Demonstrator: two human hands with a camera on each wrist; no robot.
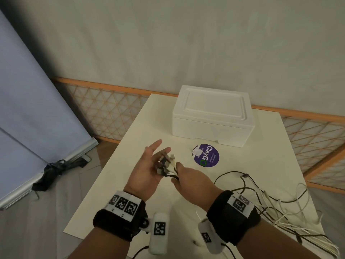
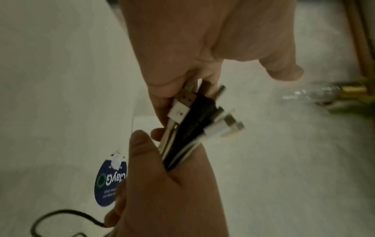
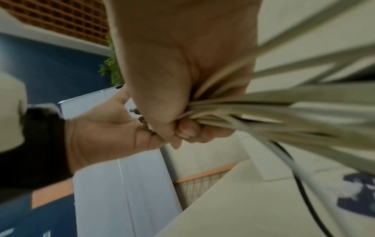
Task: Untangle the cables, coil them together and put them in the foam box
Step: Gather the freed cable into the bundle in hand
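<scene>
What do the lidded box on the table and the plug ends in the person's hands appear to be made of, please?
The foam box looks like white expanded polystyrene: matte, thick-walled, moulded lid. The plug ends show shiny metal tips in white or black housings, probably plastic.

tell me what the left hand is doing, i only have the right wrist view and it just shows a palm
Observer: In the left wrist view, the left hand's fingers touch the plug ends, evening them up.
Operator: is the box ready
Observer: No. The head view shows the foam box with its lid on, at the table's far end.
Operator: any cable loose
Observer: Yes. Beyond the right hand gripping the bundle, the cables trail uncoiled across the table's right side.
</scene>
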